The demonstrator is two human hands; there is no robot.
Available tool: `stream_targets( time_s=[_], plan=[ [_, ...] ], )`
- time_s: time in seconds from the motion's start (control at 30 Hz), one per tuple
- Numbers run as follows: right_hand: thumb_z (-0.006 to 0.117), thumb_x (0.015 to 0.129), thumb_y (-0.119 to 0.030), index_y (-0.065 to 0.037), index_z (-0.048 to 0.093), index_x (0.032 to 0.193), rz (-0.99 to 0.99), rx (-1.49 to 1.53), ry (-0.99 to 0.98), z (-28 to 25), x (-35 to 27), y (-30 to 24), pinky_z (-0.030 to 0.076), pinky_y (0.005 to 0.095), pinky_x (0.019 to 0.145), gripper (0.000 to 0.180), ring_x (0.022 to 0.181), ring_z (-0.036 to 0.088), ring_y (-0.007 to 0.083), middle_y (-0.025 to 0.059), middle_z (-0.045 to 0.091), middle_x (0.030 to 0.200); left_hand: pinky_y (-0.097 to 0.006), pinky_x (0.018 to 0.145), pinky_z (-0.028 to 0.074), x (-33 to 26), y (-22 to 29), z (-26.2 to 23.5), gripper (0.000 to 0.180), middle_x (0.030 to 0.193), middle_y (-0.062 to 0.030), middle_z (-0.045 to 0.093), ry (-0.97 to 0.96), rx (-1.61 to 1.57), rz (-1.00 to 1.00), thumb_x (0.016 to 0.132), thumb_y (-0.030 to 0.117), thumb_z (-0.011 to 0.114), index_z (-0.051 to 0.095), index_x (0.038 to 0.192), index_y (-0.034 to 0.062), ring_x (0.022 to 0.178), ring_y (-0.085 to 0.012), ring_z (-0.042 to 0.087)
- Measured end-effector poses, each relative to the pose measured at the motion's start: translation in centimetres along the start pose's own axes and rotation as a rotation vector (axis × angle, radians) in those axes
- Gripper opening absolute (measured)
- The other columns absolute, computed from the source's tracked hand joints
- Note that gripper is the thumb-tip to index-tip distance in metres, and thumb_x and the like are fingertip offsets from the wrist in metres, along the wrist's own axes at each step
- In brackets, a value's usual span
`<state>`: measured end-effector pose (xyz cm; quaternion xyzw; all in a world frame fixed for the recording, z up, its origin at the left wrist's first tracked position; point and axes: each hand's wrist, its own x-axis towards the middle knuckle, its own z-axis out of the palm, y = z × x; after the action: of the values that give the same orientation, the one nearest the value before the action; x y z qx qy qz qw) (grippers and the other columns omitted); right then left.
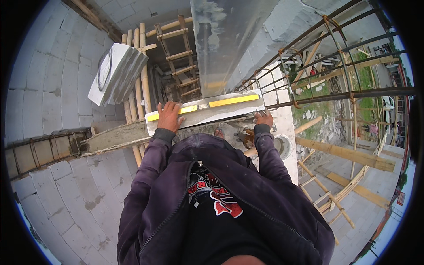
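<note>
A yellow spirit level (pixel 203 107) (mortar-smeared) lies flat along a pale concrete block (pixel 229 112).

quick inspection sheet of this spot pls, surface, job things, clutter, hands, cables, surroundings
surface: top of a grey block wall with a wet mortar bed
job's things: grey block lying across the wall top, yellow spirit level flat on it
clutter: spare blocks stacked to the left; a round container by the right arm
grips: left hand flat on the block and level's left end; right hand at the block's right end, grip hidden
cables: nothing seen; a wire loop on the spare blocks
surroundings: rebar cage, bamboo poles, wooden ladders, concrete column, ground far below
</note>
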<state>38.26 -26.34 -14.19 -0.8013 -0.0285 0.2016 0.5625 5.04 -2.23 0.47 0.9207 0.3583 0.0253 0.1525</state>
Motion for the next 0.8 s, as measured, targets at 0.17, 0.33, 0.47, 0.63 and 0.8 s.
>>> stream_targets(
  time_s=[0.17, 0.33, 0.47, 0.63, 0.8],
  plan=[
    [0.076, 0.073, 0.009, 0.01, 0.046, 0.137, -0.032, -0.086, -0.014, 0.1, -0.4, -0.7, 0.055, 0.0354, 0.086, 0.071, 0.112, 0.062, 0.0282, 0.022, 0.064, 0.12, -0.055, 0.11, 0.031, 0.4, 0.0, 1.4, 0.048, 0.118, -0.0114, 0.06, 0.03, -0.018, 0.045, 0.077, 0.018, 0.078, 0.06, 0.121, 0.0076, 0.121, -0.031, 0.052],
    [0.081, 0.069, -0.002, 0.009, 0.052, 0.133, -0.029, -0.118, 0.022, -0.1, 0.3, 0.4, 0.054, 0.0345, 0.088, 0.071, 0.108, 0.065, 0.0253, 0.0201, 0.067, 0.117, -0.047, 0.098, 0.042, 1.4, 0.1, 2.1, 0.033, 0.102, -0.014, 0.067, 0.059, -0.084, 0.03, 0.076, 0.015, 0.078, 0.066, 0.105, 0.0059, 0.105, -0.0339, 0.06],
    [0.083, 0.067, -0.006, 0.008, 0.056, 0.131, -0.042, -0.077, 0.018, -0.1, 0.2, 0.5, 0.054, 0.0341, 0.089, 0.071, 0.106, 0.067, 0.0236, 0.0189, 0.069, 0.115, -0.046, 0.094, 0.043, 1.2, -0.3, 2.8, 0.03, 0.098, -0.0154, 0.068, 0.128, -0.083, 0.039, 0.076, 0.015, 0.078, 0.067, 0.102, 0.0054, 0.101, -0.035, 0.061],
    [0.084, 0.067, -0.006, 0.008, 0.055, 0.132, 0.0, -0.079, 0.031, 0.0, -0.1, 0.0, 0.054, 0.0339, 0.089, 0.072, 0.106, 0.067, 0.0239, 0.0192, 0.068, 0.116, -0.045, 0.094, 0.043, 1.0, -0.1, 2.6, 0.03, 0.098, -0.0158, 0.068, 0.154, -0.099, 0.029, 0.077, 0.016, 0.077, 0.066, 0.102, 0.0057, 0.099, -0.0352, 0.062],
    [0.078, 0.074, 0.003, 0.008, 0.042, 0.141, -0.006, -0.157, -0.008, -0.2, 0.5, 0.5, 0.057, 0.0344, 0.075, 0.076, 0.104, 0.065, 0.0283, 0.0248, 0.063, 0.124, -0.046, 0.094, 0.042, 1.2, 0.3, 2.5, 0.028, 0.096, -0.0165, 0.068, 0.123, -0.113, -0.003, 0.078, 0.017, 0.076, 0.065, 0.101, 0.0061, 0.097, -0.0352, 0.062]
  ],
)
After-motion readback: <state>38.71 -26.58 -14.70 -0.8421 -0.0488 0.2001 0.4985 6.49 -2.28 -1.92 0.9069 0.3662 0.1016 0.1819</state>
